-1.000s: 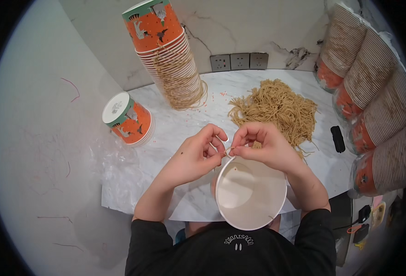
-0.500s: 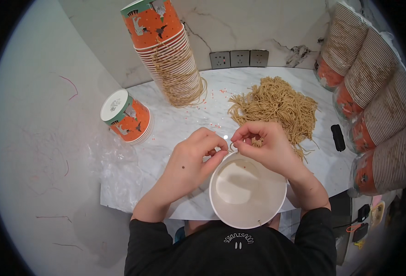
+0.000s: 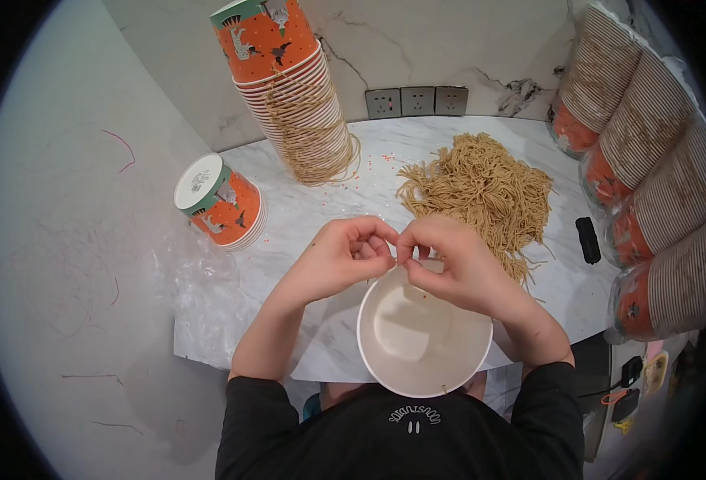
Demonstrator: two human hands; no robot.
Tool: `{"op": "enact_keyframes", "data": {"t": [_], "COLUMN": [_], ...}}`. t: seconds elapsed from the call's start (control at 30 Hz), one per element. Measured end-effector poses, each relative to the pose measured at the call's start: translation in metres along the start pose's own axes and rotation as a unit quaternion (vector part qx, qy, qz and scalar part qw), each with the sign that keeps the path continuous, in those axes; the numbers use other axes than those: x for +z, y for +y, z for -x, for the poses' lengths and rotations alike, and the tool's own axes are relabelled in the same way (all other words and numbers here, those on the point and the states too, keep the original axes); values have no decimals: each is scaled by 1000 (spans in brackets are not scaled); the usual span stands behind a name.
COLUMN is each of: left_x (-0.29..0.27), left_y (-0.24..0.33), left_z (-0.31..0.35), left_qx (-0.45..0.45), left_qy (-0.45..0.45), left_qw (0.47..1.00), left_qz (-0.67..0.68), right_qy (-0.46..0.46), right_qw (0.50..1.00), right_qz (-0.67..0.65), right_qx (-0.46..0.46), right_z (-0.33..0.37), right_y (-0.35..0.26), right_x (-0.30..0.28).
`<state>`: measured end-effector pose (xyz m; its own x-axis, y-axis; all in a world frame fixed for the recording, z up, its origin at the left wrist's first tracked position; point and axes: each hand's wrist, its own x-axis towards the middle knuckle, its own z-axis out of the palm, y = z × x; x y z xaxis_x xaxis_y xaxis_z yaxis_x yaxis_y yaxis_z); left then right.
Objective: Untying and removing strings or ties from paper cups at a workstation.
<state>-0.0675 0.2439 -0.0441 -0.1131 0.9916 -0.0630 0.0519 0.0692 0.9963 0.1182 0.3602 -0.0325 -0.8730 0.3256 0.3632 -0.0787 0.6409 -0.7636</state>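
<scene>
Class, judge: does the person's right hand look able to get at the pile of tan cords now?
Probably yes: the right hand is just in front of the pile of tan cords, with nothing visible between them, though it sits at the open bucket's rim.

Left hand (image 3: 339, 260) and right hand (image 3: 455, 268) at a paper bucket (image 3: 421, 348), far side.
Both curled, nearly touching, grip detail hidden; tan cord pile (image 3: 485, 188) just beyond.
</scene>
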Motion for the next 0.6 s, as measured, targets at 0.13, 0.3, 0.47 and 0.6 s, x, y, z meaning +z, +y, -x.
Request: {"op": "enact_keyframes", "data": {"t": [0.13, 0.3, 0.47, 0.6], "left_x": [-8, -15, -16, -9], "left_y": [-10, -13, -31, -30], "left_z": [-2, -17, -27, -27], "left_qx": [-2, -89, -118, -125], "left_qy": [-49, -88, -114, -86], "left_qw": [999, 989, 970, 974], "left_qz": [-10, 80, 178, 170], "right_qy": [10, 36, 16, 36], "right_qw": [997, 987, 993, 995], "right_qz": [55, 137, 111, 97], "right_qx": [-48, -77, -46, 16], "right_z": [1, 1, 2, 3], "right_y": [5, 7, 0, -2], "right_x": [4, 5, 4, 6]}}
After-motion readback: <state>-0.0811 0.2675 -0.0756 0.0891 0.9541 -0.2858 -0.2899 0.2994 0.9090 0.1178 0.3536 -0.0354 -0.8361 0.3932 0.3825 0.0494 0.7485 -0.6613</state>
